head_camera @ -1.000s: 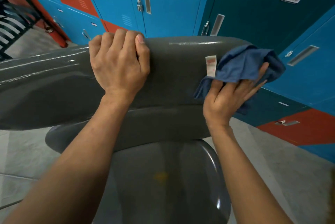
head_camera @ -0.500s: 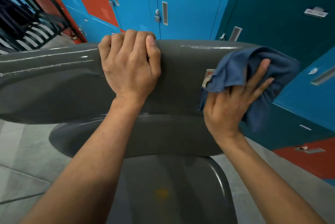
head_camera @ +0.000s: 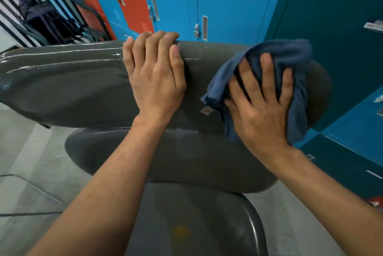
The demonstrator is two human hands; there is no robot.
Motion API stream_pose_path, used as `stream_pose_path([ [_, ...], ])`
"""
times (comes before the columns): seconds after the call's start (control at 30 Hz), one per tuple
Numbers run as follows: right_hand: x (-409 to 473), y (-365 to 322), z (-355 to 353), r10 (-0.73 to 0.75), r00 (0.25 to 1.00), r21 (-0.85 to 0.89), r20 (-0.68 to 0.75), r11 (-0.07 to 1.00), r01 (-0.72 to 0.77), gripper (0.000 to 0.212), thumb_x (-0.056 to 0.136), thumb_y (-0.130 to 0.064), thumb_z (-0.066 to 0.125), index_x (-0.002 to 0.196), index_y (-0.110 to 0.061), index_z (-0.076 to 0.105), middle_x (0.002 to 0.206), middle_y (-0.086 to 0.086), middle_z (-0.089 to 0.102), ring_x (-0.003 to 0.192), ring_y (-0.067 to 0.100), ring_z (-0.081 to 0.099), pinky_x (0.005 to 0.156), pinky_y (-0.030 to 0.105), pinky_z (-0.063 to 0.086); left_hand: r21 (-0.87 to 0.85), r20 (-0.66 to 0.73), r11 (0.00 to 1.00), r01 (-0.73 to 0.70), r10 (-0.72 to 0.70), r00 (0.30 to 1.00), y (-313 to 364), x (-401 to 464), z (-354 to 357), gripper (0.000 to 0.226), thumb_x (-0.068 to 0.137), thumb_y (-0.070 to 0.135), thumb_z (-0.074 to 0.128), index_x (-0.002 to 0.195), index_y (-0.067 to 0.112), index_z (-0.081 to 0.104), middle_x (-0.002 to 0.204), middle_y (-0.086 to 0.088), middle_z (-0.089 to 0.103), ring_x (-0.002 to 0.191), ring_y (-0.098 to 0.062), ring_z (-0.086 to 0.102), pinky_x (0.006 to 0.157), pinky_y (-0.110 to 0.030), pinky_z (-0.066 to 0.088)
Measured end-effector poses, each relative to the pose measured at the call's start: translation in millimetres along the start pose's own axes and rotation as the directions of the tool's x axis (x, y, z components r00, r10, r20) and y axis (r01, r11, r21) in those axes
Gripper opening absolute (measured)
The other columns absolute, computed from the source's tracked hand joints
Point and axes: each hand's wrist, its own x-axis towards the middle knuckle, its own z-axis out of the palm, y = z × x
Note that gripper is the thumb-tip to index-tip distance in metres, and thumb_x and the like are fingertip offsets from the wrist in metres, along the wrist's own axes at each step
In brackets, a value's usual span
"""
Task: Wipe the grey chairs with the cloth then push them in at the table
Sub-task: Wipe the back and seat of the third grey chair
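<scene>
A glossy grey chair (head_camera: 68, 90) fills the middle of the view, its backrest running from the left edge to the right, with a lower part and the seat (head_camera: 192, 224) below. My left hand (head_camera: 154, 77) grips the top edge of the backrest near its middle, fingers curled over it. My right hand (head_camera: 261, 108) presses a bunched blue cloth (head_camera: 290, 59) flat against the right end of the backrest, fingers spread over the cloth. A small label hangs from the cloth's lower left edge.
Blue, orange and teal lockers (head_camera: 228, 7) stand close behind the chair. A black metal railing (head_camera: 31, 11) with a dark bag behind it is at the upper left. Grey tiled floor (head_camera: 27, 162) lies to the left and lower right.
My right hand has turned flat onto the cloth and pressed it down over the backrest's right end. The view has tilted upward. My left hand keeps its grip.
</scene>
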Motion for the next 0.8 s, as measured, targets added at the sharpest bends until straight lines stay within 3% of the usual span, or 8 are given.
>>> stream_pose_path([
  [0.13,25.2,-23.4,9.9,0.072,0.992,-0.064,-0.104,0.995,-0.079,0.047,0.107,-0.031,0.049,0.151,-0.014,0.047,0.159,0.007,0.039,0.146,0.044,0.034,0.119,0.064,0.015,-0.004,0.008,1.000,0.003,-0.003,1.000,1.1,0.2,0.1,0.041,0.110,0.029,0.030,0.123,0.017,0.067,0.123,-0.003,0.066,0.125,-0.030,0.056,0.120,-0.050,0.028],
  [0.2,1.9,-31.1,27.4,-0.077,0.996,-0.061,-0.047,0.995,0.074,0.047,0.103,-0.017,0.053,0.150,-0.013,0.047,0.159,0.009,0.037,0.146,0.042,0.030,0.122,0.061,0.005,-0.010,0.008,1.000,0.006,-0.006,1.000,1.6,-0.4,-0.7,0.040,0.109,0.029,0.031,0.123,0.017,0.066,0.123,-0.002,0.066,0.125,-0.030,0.055,0.120,-0.050,0.028],
  [0.27,-34.0,-33.2,43.8,-0.288,0.955,-0.069,0.071,0.954,0.293,0.055,0.097,-0.007,0.046,0.152,-0.011,0.040,0.164,0.008,0.028,0.148,0.038,0.019,0.123,0.054,-0.008,-0.022,0.017,1.000,0.002,-0.001,1.000,0.5,-0.6,-3.3,0.040,0.109,0.030,0.031,0.124,0.018,0.066,0.125,-0.002,0.065,0.126,-0.029,0.055,0.120,-0.049,0.027],
  [0.37,-59.1,-31.6,49.8,-0.410,0.896,-0.106,0.173,0.896,0.431,0.063,0.095,-0.004,0.044,0.156,-0.015,0.033,0.163,0.002,0.023,0.150,0.031,0.017,0.122,0.047,0.000,-0.032,0.061,0.999,-0.021,0.023,0.998,-3.9,-0.9,-7.3,0.040,0.110,0.031,0.031,0.129,0.018,0.063,0.129,-0.002,0.063,0.129,-0.028,0.052,0.122,-0.048,0.023],
  [0.5,-35.0,-19.8,29.5,-0.252,0.962,-0.020,0.103,0.967,0.256,0.064,0.092,-0.012,0.072,0.151,-0.016,0.047,0.160,0.002,0.031,0.156,0.020,0.003,0.125,0.041,-0.006,-0.017,0.082,0.994,-0.106,0.107,0.991,-15.1,-3.2,-10.7,0.041,0.111,0.034,0.032,0.138,0.019,0.060,0.137,-0.001,0.061,0.134,-0.027,0.050,0.124,-0.045,0.022],
  [0.6,8.2,-10.7,7.1,-0.154,0.986,-0.052,0.056,0.986,0.157,0.056,0.103,-0.029,0.058,0.155,-0.016,0.040,0.162,0.006,0.029,0.153,0.031,0.017,0.123,0.050,-0.003,-0.022,0.060,0.992,-0.121,0.122,0.991,-18.6,-3.8,-7.7,0.040,0.111,0.033,0.035,0.138,0.018,0.060,0.137,-0.002,0.061,0.133,-0.028,0.051,0.122,-0.046,0.025],
  [0.7,40.0,-20.5,2.1,-0.038,0.999,-0.096,0.037,0.995,0.041,0.054,0.109,-0.039,0.042,0.157,-0.015,0.034,0.164,0.008,0.031,0.151,0.039,0.024,0.120,0.062,0.009,-0.041,0.011,0.994,-0.100,0.100,0.995,-15.4,-4.3,-3.1,0.039,0.110,0.030,0.037,0.134,0.016,0.064,0.132,-0.002,0.064,0.130,-0.028,0.054,0.120,-0.047,0.029],
  [0.8,49.3,-35.9,9.7,0.004,1.000,-0.104,-0.023,0.995,-0.007,0.050,0.109,-0.037,0.041,0.152,-0.012,0.045,0.159,0.008,0.040,0.149,0.036,0.031,0.119,0.063,0.014,-0.085,-0.017,0.991,-0.100,0.099,0.995,-16.6,-4.5,-1.7,0.038,0.110,0.028,0.038,0.133,0.016,0.065,0.131,-0.002,0.065,0.130,-0.026,0.055,0.119,-0.045,0.030],
])
